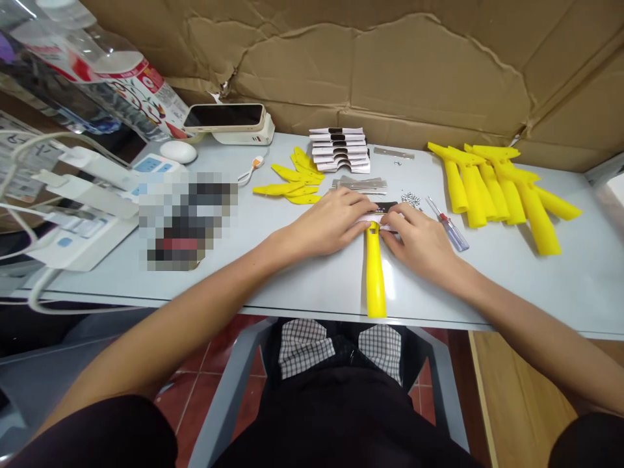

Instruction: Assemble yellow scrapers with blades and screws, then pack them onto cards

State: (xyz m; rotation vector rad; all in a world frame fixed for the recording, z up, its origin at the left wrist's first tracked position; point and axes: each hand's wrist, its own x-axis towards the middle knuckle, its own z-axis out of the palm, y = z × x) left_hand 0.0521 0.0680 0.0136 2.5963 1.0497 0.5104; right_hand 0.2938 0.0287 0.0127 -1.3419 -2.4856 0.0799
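A yellow plastic handle (376, 279) lies at the table's front edge, its round grip pointing toward me. Across its far end is a white folded sleeve with a black part (383, 207). My left hand (331, 221) pinches the left end of this sleeve, and the fingers of my right hand (416, 237) close on its right end. The fingers hide most of the handle's head. Beyond my left hand lie thin metal strips (361, 185). Small screws (412, 199) are heaped behind my right hand, with a screwdriver (451, 229) to the right.
Flat yellow pieces (292, 185) fan out at left, beside stacked white-and-black sleeves (340, 149). Several yellow handles (507, 188) lie at right. A phone (227, 117), mouse (178, 152), bottles (141, 91) and power strip (82, 237) crowd the left. Cardboard (439, 71) stands behind.
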